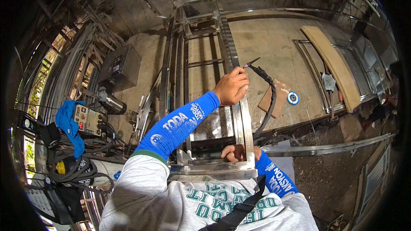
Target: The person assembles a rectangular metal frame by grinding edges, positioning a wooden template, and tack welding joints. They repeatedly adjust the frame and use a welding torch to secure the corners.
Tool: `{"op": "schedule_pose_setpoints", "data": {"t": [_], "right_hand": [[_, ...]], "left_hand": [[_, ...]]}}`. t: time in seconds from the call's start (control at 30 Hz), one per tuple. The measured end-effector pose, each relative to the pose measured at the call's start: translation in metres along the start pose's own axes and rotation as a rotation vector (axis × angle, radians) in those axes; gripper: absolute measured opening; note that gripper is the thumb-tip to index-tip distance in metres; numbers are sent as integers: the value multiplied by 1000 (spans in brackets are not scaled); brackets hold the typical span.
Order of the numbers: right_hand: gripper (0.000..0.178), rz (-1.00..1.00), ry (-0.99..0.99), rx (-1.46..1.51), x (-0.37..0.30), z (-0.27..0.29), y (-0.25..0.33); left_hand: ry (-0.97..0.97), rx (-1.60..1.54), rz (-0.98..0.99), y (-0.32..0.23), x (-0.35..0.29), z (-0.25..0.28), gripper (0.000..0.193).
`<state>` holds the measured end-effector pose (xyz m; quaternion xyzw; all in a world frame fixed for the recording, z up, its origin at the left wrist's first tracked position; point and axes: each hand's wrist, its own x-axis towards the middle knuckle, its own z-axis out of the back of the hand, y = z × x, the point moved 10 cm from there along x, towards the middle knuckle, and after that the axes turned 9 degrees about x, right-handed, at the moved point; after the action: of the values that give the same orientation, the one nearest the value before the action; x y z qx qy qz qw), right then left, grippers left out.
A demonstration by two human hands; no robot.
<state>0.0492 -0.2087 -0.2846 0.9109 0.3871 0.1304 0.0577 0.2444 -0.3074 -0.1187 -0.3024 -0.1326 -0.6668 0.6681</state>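
Observation:
A long, ladder-like frame of shiny metal tubing [248, 137] stretches away from my body. My left hand [232, 87] is closed over its right-hand rail, about midway along, with the knuckles up; the underside of the grip is hidden. Close to the near end, my right hand [233, 153] wraps the same rail from the right, its fingers showing inside the frame. Just beyond my left hand is a slim black welding torch [252, 62] with a pinkish tip. Its dark cable [272, 96] curves down to the right of the rail.
On the right lie a brown board piece [271, 99], a blue-and-white round disc [293, 98], a long tan plank [332, 66] and thin metal frames. A metal box [121, 67], a control unit with a red display [87, 119], a blue cloth [68, 124] and coiled cables [81, 175] stand left.

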Motion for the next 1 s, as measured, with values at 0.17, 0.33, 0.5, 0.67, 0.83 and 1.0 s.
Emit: {"op": "schedule_pose_setpoints", "data": {"t": [0.17,0.33,0.5,0.67,0.83,1.0], "right_hand": [[137,-11,-8,3,1,2,-1],[122,-1,-13,-35,3,-3,0],[95,2,-13,-111,6,-12,4],[93,-3,-45,-78,4,-4,0],[108,-6,-67,-51,4,-11,2],[137,-15,-105,24,1,1,-2]], "left_hand": [[7,-4,8,0,-1,1,17],[19,-6,16,1,-1,0,17],[20,-6,17,0,0,1,17],[-7,7,0,0,-1,2,17],[5,11,-1,0,-2,0,17],[5,16,-2,1,-1,-1,17]]}}
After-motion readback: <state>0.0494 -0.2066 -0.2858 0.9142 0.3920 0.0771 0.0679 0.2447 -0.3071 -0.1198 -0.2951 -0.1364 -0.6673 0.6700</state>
